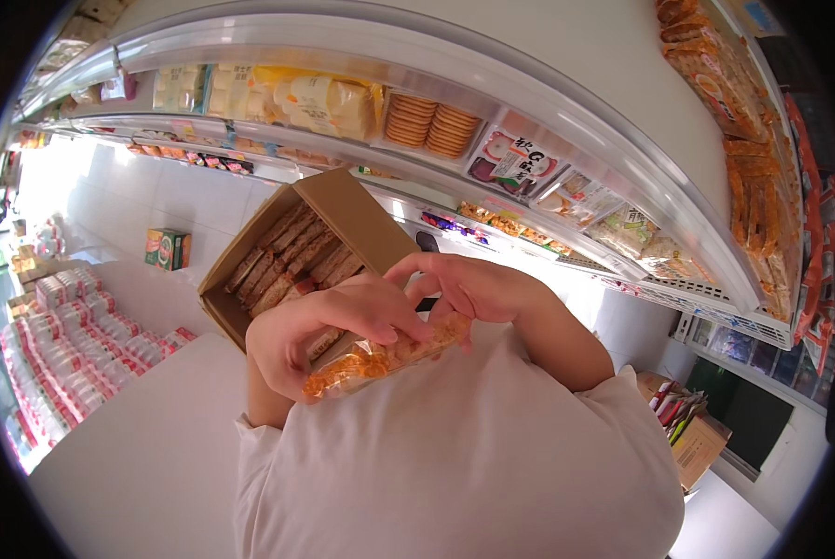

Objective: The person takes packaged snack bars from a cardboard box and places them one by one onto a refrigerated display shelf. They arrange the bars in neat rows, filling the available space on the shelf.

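Close to my chest, my left hand (333, 321) is closed around a clear, orange-printed packet of snack food (382, 360). My right hand (459, 286) has its fingers at the packet's other end, thumb and fingertips touching the wrapper. Just beyond my hands stands an open cardboard box (354, 216), tilted in view, with several similar wrapped brown snack packets (284, 258) lined up on edge inside. My left hand overlaps the box's near side and hides part of its contents.
Across the front runs a curved display shelf with a clear plastic rail (417, 35), holding packaged biscuits (431, 126), buns (319, 105) and trays. Orange snack bags (752, 195) stand at right. Shrink-wrapped bottle packs (89, 349) are stacked at left, near a small green box (167, 249). A carton (700, 447) is low right.
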`<action>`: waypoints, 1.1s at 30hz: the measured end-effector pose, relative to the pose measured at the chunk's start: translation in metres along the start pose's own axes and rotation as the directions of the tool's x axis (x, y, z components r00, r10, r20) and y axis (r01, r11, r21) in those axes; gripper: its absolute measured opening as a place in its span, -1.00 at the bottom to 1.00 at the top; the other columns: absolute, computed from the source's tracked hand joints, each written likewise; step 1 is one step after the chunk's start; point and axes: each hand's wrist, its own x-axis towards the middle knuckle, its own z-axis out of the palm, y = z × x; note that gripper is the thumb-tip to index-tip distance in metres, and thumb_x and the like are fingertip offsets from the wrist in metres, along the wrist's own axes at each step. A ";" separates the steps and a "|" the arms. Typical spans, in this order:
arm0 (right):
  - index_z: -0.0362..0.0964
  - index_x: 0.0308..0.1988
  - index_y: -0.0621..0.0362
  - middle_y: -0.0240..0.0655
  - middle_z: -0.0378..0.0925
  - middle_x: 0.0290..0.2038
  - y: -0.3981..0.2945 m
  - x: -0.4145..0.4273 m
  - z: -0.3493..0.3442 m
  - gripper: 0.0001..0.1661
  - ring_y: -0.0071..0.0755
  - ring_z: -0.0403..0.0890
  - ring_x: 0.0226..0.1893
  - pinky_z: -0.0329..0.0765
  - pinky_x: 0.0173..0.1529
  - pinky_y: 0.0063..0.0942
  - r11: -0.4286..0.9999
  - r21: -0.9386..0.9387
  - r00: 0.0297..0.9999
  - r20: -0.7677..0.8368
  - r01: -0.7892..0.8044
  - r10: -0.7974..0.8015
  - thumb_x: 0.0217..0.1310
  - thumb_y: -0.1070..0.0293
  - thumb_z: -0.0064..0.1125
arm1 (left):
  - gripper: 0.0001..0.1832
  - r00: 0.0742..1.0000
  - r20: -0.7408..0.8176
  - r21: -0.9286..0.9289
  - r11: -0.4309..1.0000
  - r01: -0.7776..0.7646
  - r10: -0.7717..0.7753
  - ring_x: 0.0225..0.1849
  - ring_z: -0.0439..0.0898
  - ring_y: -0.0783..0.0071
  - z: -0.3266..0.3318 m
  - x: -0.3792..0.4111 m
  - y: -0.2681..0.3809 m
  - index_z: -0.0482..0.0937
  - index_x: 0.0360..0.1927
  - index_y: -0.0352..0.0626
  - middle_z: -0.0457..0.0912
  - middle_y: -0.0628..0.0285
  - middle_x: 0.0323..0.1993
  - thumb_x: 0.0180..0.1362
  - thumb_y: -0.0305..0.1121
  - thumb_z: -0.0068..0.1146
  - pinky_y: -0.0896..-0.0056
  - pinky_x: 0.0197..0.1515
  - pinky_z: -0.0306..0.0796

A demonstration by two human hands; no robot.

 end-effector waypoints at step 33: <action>0.57 -0.20 0.32 0.05 0.60 0.01 -0.051 -0.179 -0.023 -0.64 -0.04 0.70 -0.28 0.68 -0.28 -0.30 -0.376 -0.901 -0.373 0.432 -0.216 -0.821 -0.08 0.77 0.12 | -0.49 0.975 -0.208 0.931 0.289 0.223 -0.082 -0.06 0.69 0.47 0.013 0.301 0.051 0.64 0.07 -0.30 0.71 0.21 -0.06 -0.01 -0.76 0.42 0.41 -0.03 0.58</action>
